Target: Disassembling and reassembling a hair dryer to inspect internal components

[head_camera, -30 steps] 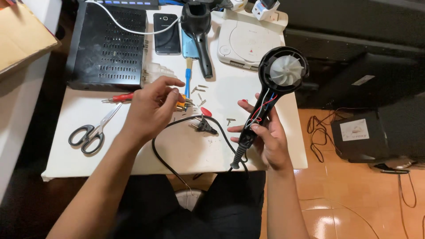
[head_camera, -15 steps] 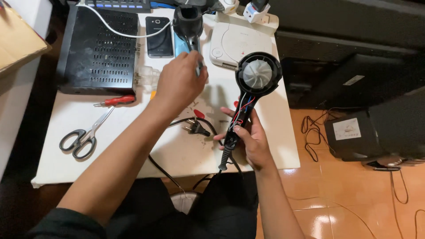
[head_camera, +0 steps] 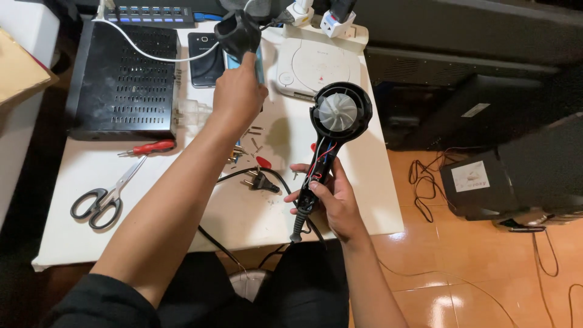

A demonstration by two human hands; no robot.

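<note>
My right hand (head_camera: 331, 203) grips the handle of an opened black hair dryer (head_camera: 334, 124), whose white fan wheel and red and blue wires are exposed. Its black cord runs to a two-pin plug (head_camera: 258, 181) lying on the white table (head_camera: 73, 234). My left hand (head_camera: 238, 91) reaches to the far side of the table and closes on the loose black half of the hair dryer shell (head_camera: 238, 33), lifting its near end. Several small screws (head_camera: 255, 140) and a red pick (head_camera: 263, 162) lie between my hands.
A black vented box (head_camera: 121, 82) sits at the back left with a dark phone (head_camera: 205, 51) beside it. A red-handled screwdriver (head_camera: 149, 147) and scissors (head_camera: 103, 197) lie at the left. A white disc console (head_camera: 316, 64) stands behind the dryer. Dark equipment and cables occupy the floor at right.
My left hand moved from the screws near the table's middle up to the far edge and took hold of the black shell half. My right hand kept the dryer upright.
</note>
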